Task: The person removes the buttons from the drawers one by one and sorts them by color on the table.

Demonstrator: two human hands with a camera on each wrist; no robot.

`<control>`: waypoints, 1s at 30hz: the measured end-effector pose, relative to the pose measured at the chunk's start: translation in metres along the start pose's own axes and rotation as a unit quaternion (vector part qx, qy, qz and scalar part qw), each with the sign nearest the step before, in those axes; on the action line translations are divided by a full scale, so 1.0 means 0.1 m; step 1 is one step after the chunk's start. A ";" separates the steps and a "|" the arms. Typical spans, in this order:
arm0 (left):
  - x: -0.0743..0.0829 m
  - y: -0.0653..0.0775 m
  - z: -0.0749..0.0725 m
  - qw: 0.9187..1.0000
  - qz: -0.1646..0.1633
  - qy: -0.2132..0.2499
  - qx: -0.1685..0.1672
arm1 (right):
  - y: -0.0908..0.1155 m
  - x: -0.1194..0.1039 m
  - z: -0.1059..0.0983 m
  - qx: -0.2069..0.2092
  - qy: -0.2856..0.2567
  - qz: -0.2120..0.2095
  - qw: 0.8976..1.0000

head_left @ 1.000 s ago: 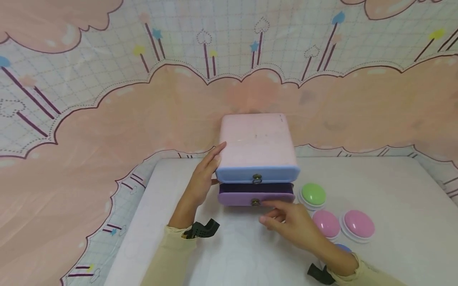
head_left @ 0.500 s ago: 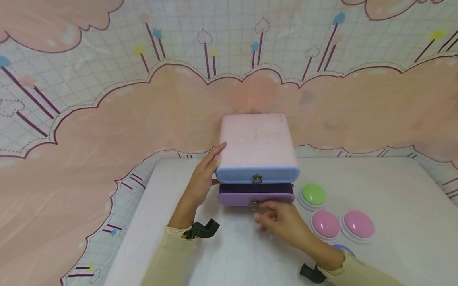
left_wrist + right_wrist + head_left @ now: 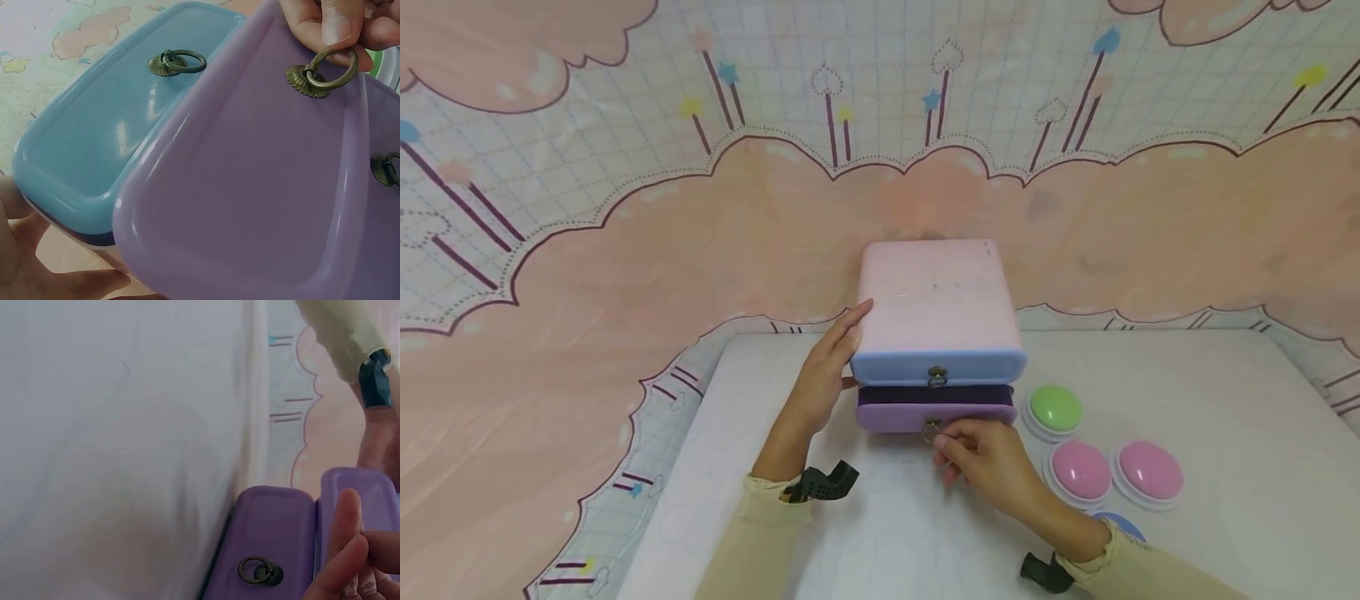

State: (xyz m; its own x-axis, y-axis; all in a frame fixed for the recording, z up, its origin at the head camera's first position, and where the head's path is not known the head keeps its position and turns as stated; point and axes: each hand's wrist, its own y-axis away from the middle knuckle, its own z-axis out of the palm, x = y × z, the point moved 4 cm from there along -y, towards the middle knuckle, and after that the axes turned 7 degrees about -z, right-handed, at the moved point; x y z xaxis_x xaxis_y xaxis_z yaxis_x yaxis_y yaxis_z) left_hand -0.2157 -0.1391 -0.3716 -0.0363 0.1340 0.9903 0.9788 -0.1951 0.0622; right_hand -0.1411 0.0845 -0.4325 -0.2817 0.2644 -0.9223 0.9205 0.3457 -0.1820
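A small drawer box with a pink top [image 3: 936, 292] stands on the white table. Its blue upper drawer [image 3: 887, 367] is closed; the purple drawer [image 3: 887, 417] below sticks out, its dark inside partly showing. Another purple drawer [image 3: 275, 519] lies lower, with its own ring. My left hand [image 3: 820, 379] rests along the box's left side, fingers extended and fingertips at the top edge. At the protruding drawer's front, my right hand [image 3: 996, 467] pinches the brass ring pull [image 3: 351, 74] between thumb and finger. The ring is tipped out from its round mount.
Right of the box sit a green dome button [image 3: 1056, 407], two pink dome buttons, one nearer [image 3: 1081, 469] and one farther right [image 3: 1151, 469], and a blue one [image 3: 1122, 524] partly behind the right forearm. A patterned cloth [image 3: 625, 275] hangs behind the table.
My right hand has shifted slightly left along the purple drawer's front, from touching beside the ring pull to pinching it. The left hand and drawer look unmoved.
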 end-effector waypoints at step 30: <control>0.01 0.02 0.01 1.000 0.005 0.004 -0.001 | -0.23 0.03 -0.06 0.002 0.037 0.043 0.998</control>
State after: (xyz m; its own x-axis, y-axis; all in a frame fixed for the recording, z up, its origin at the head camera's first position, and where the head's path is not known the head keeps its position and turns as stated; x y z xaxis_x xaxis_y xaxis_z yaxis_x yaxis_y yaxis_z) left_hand -0.2137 -0.1379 -0.3708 -0.0284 0.1251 0.9917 0.9789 -0.1975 0.0529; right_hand -0.1644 0.0830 -0.4291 -0.2214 0.3594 -0.9065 0.9429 0.3160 -0.1050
